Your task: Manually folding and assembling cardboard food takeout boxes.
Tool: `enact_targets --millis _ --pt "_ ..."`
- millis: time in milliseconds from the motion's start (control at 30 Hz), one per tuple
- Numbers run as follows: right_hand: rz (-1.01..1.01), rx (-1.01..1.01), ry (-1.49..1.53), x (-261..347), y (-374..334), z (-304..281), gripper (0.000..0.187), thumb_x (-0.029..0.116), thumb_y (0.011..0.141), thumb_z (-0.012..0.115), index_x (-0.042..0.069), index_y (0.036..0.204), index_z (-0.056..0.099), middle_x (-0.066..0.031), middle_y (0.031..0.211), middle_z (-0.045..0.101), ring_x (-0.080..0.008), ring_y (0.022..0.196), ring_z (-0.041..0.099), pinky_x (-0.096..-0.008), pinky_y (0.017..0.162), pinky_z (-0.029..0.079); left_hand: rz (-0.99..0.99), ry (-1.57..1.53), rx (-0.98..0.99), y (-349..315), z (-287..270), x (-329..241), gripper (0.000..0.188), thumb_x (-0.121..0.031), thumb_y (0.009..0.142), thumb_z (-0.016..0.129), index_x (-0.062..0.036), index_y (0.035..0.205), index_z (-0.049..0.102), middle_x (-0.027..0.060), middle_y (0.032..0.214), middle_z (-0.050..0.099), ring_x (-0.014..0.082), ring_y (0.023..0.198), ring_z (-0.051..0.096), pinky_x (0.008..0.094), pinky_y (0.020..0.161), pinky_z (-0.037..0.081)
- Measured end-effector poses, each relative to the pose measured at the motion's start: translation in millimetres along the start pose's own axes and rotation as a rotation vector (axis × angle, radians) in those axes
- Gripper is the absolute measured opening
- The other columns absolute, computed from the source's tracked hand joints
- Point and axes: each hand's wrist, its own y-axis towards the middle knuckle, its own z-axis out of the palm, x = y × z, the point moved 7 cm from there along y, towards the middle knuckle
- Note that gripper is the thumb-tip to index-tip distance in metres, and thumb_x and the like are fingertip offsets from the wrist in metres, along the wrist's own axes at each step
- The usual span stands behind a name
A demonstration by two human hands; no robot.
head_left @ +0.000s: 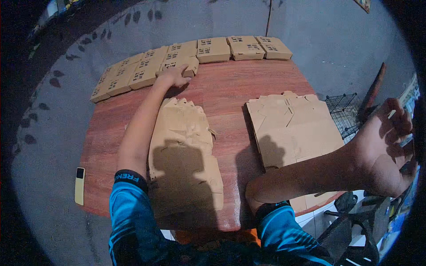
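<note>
The left hand (178,79) is resting against a closed cardboard box (191,64) near the far side of the table, its fingers bending over the near edge; whether they are pinching the cardboard or only pressing on it, one cannot tell. The right hand (377,155) is hanging in the air beyond the table's right edge, palm opening and fingers standing apart, loosely curved.

The box is sitting at the right end of the left-hand run of closed boxes (120,77), which is curving along the far left rim. Just to its right, more brown boxes (214,51) are standing along the far rim, their lids bearing dark lettering.

Flat cardboard blanks (182,122) are lying in front of the person, partly under the shadow of head and arms. A second stack of blanks (306,128) is lying on the right, the right forearm passing above its near part. The reddish wooden table (228,88) is carrying all of these. A pale yellow phone-like object (80,186) is lying at its left edge, and a black wire rack (339,108) is standing beyond the right side.
</note>
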Motion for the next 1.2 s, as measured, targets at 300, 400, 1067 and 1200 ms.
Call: enact_targets --millis 300,400,1067,1200 --pt "-0.005 -0.004 -0.011 1.5 -0.4 -5.3 0.022 0.017 0.083 0.046 -0.003 0.091 0.050 -0.0189 0.090 0.045 -0.0281 0.076 0.046 -0.0494 0.066 0.039 0.123 -0.106 -0.027 15.5 -10.7 -2.5 0.075 -0.049 0.084 0.060 -0.0196 0.149 0.037 0.0168 0.127 0.062 0.0365 0.119 0.058 0.0448 0.101 0.044" --pt "0.001 -0.003 -0.021 0.1 -1.7 -6.8 0.022 0.018 0.083 0.046 -0.003 0.091 0.050 -0.0188 0.089 0.045 -0.0281 0.076 0.046 -0.0493 0.066 0.039 0.254 0.051 -0.284 0.4 -24.4 -26.7 0.068 -0.044 0.084 0.062 -0.0205 0.144 0.043 0.0182 0.126 0.062 0.0363 0.119 0.057 0.0454 0.102 0.044" --pt "0.047 -0.016 -0.078 -12.9 -5.9 -17.7 0.024 0.021 0.083 0.047 -0.002 0.089 0.051 -0.0179 0.086 0.047 -0.0277 0.073 0.047 -0.0486 0.065 0.040 0.126 0.145 -0.157 38.0 -5.9 -40.6 0.028 -0.025 0.092 0.050 -0.0071 0.113 0.058 0.0238 0.116 0.062 0.0414 0.109 0.060 0.0510 0.090 0.049" --pt "0.078 -0.037 -0.087 -16.6 -6.9 -21.4 0.024 0.021 0.083 0.047 -0.002 0.088 0.051 -0.0178 0.085 0.047 -0.0277 0.072 0.047 -0.0485 0.064 0.040 0.112 0.124 -0.162 40.3 -6.3 -40.1 0.026 -0.023 0.091 0.052 -0.0058 0.109 0.059 0.0234 0.114 0.063 0.0410 0.109 0.060 0.0504 0.090 0.050"
